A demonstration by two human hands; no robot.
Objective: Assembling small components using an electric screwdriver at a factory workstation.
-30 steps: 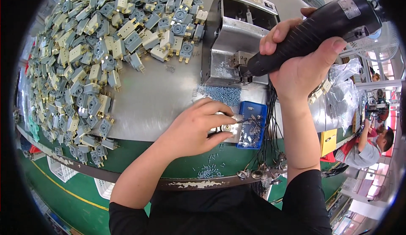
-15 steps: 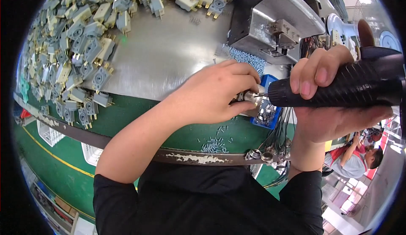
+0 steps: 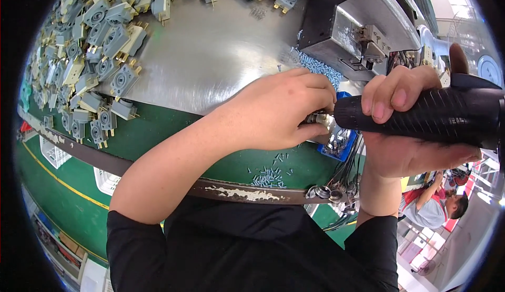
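My right hand (image 3: 400, 102) is wrapped round a black electric screwdriver (image 3: 436, 110), which lies nearly level with its nose pointing left. My left hand (image 3: 294, 108) pinches a small metal part (image 3: 319, 118) right at the tool's nose. Most of that part is hidden by the fingers, and the bit's tip hardly shows. Just beneath the tool's nose is a blue tray (image 3: 344, 152) with small metal pieces in it. A heap of bluish screws (image 3: 321, 68) lies beyond my left hand, and a smaller scatter of screws (image 3: 268, 178) rests nearer my body.
Grey and cream socket-like parts (image 3: 100, 55) with brass prongs are piled at the left. A bent metal fixture (image 3: 368, 29) stands at the back right. Black wires with round metal ends (image 3: 321, 192) hang over the table edge (image 3: 247, 193). Another person (image 3: 439, 208) is at the far right.
The view has shifted slightly, so the bench contents appear a little to the right. My left fingers and the part are closer to the screwdriver's nose. Both grips are kept.
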